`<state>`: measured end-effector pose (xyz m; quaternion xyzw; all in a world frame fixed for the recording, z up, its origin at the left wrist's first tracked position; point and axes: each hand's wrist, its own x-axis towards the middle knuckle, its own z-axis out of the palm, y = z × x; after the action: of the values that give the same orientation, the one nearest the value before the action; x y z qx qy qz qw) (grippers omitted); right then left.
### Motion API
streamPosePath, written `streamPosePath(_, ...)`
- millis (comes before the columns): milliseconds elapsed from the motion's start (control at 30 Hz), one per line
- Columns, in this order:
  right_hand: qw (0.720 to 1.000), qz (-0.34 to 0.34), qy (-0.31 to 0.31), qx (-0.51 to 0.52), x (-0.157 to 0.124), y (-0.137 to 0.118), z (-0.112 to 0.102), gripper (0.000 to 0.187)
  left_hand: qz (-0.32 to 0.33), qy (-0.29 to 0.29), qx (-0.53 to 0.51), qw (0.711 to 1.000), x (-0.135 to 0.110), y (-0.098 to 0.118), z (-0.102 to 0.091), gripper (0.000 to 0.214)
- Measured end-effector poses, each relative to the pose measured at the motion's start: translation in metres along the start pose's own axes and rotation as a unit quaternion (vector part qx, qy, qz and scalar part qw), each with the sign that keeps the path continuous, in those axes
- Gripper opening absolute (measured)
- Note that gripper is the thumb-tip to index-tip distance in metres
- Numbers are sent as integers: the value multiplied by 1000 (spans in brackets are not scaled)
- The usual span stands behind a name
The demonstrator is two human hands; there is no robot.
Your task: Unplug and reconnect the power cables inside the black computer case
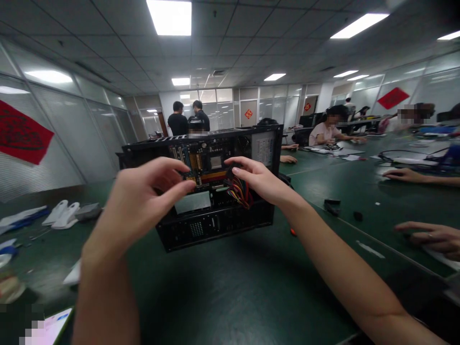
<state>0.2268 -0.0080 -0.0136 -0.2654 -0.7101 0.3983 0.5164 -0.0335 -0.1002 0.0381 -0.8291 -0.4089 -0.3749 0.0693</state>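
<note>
A black computer case (223,220) stands on the green table with its open side facing me. Its motherboard (216,162) and a power supply with a white label (264,148) show inside. My right hand (253,177) pinches a bundle of multicoloured power cables (241,192) in front of the board, its thumb and fingers closed near a dark connector. My left hand (151,191) is at the left part of the opening, thumb and index finger apart, with nothing visible between them. Whether its fingertips touch the board I cannot tell.
Small black parts (332,207) lie on the table (230,297) to the right. White objects (64,213) and a grey item (89,212) are at the left. Co-workers' hands (406,175) rest along the right side. A lit screen (57,326) is at the lower left.
</note>
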Motion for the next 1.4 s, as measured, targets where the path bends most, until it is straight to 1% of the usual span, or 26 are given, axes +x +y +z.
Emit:
streamPosePath(100, 1000, -11, -16, -16, -2, -4, 0, 31, 32, -82, -18, 996, 24, -8, 39, 55)
streamPosePath(200, 999, -27, -22, -35, -4, -6, 3, 32, 75, -102, -18, 992, 37, -10, 74, 60)
streamPosePath(233, 998, -34, -18, -41, -5, -6, 5, 32, 81, -98, -12, 992, 39, -10, 81, 58)
streamPosePath(300, 998, -46, -10, -51, -6, -5, 7, 33, 81, -90, 6, 993, 40, -8, 89, 50)
streamPosePath(367, 997, -49, -14, -56, -6, -4, 9, 34, 79, -89, 24, 993, 40, -8, 89, 39)
streamPosePath(433, 996, -53, -28, -62, -7, -3, 10, 33, 83, -96, 36, 991, 39, -8, 84, 29)
streamPosePath(567, 991, -69, -45, -106, -10, -5, 11, 33, 91, -111, 42, 989, 35, -8, 73, 19)
streamPosePath(700, 982, -90, -46, -159, -13, -7, 11, 34, 91, -118, 49, 988, 34, -7, 70, 19)
streamPosePath(767, 978, -95, -46, -180, -14, -7, 10, 35, 91, -110, 71, 987, 34, -7, 71, 21)
streamPosePath(900, 971, -88, -57, -214, -14, -5, 9, 40, 100, -92, 115, 984, 33, -6, 74, 26)
streamPosePath(1000, 966, -84, -65, -235, -14, -3, 9, 43, 107, -96, 126, 982, 33, -6, 77, 28)
streamPosePath(1167, 963, -76, -82, -244, -19, -6, 9, 50, 103, -101, 91, 985, 33, -7, 84, 30)
streamPosePath(1300, 955, -77, -114, -261, -24, -12, 10, 65, 101, -88, 70, 989, 33, -8, 86, 26)
streamPosePath(1400, 950, -96, -118, -273, -25, -11, 12, 73, 98, -78, 59, 990, 33, -9, 85, 25)
